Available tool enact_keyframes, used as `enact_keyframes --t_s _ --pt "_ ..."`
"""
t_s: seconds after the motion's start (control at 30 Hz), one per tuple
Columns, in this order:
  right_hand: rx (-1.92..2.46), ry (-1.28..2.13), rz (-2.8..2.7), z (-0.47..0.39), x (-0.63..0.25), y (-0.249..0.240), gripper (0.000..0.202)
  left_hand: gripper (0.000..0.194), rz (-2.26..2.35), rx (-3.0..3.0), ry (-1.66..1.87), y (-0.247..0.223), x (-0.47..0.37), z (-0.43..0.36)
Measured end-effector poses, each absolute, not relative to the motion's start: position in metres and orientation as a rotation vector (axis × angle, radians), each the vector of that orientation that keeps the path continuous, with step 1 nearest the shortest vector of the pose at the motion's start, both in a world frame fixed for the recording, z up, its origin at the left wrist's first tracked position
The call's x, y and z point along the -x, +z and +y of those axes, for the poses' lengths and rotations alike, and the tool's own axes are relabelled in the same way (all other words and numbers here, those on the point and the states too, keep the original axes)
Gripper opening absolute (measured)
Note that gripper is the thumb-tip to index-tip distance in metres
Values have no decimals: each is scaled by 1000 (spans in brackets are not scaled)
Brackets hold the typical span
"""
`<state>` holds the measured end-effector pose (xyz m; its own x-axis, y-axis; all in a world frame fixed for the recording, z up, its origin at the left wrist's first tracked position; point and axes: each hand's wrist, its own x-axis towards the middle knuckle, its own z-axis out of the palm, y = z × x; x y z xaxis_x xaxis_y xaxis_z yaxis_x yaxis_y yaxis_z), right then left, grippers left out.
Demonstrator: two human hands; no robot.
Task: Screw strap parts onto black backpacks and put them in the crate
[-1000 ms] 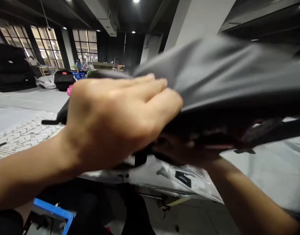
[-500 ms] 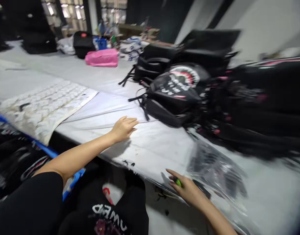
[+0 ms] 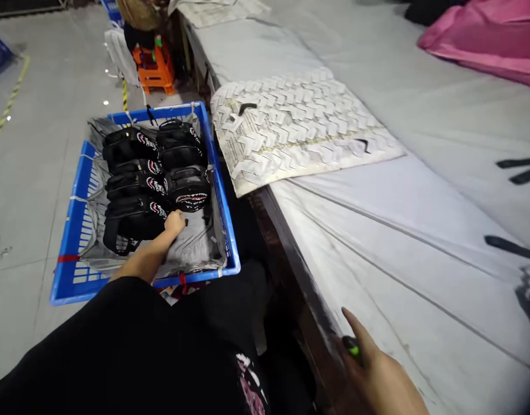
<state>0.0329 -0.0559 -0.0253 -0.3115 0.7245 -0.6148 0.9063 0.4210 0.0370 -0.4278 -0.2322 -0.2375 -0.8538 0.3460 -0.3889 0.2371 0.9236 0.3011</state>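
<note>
Left grip (image 3: 175, 222) is curled right by soft, rounded black bags (image 3: 133, 218), can't tell if it's pinching one; right grip (image 3: 383, 372) hugs a smooth green-black thing (image 3: 352, 347).

White table (image 3: 355, 248) with 1 chevron-strewn sheet (image 3: 299, 124), 1 pink bundle (image 3: 489, 43).

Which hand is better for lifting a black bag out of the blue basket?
Left, I'd say: the left hand is inside the blue basket, beside a black bag. The right hand is by the white table, holding a small black-and-green thing.
</note>
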Motion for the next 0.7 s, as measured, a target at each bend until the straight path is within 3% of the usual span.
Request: enact_keyframes --t_s 0.13,0.27,0.47,0.6,0.7 --pt "-1213 -145 2172 -22 76 -38 74 35 2570 -381 240 -289 441 -247" --pt "-1135 -47 2088 6 134 -61 83 58 2679 -295 159 -304 494 -279" --pt "-1094 72 1996 9 152 -74 83 85 2791 -127 22 -304 588 -367" --pt "-1081 131 1977 2 157 -75 78 106 2664 -232 -125 -315 607 -389" --pt "-1076 144 1997 1 160 -76 74 98 2602 -250 -89 -310 597 -396"
